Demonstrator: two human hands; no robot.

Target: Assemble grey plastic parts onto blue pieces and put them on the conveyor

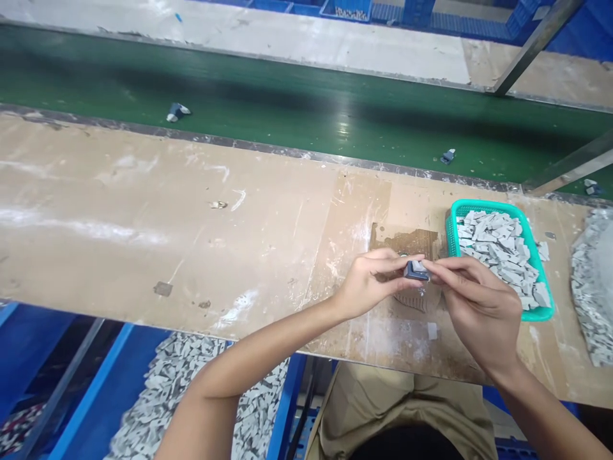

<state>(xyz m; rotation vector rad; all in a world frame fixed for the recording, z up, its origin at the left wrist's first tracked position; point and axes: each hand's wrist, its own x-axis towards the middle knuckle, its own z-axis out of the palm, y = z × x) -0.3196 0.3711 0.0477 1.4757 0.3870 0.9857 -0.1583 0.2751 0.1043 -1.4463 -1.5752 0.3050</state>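
Between the fingertips of my left hand (366,284) is a small dark blue part (414,273). A small light grey piece (418,265) lies against its upper side, and the fingers of my right hand (481,303) pinch that piece from the right. Both hands are above the worktable (268,236), with their fingertips nearly meeting. Just beyond my right hand stands a green basket (543,281) full of light grey pieces.
Past the table runs a green conveyor (287,105) carrying a few blue-and-grey parts (179,112). A metal post (531,51) rises at the right. A clear bag of grey pieces (594,287) lies far right. Below left, a blue bin (103,383) holds many grey pieces.
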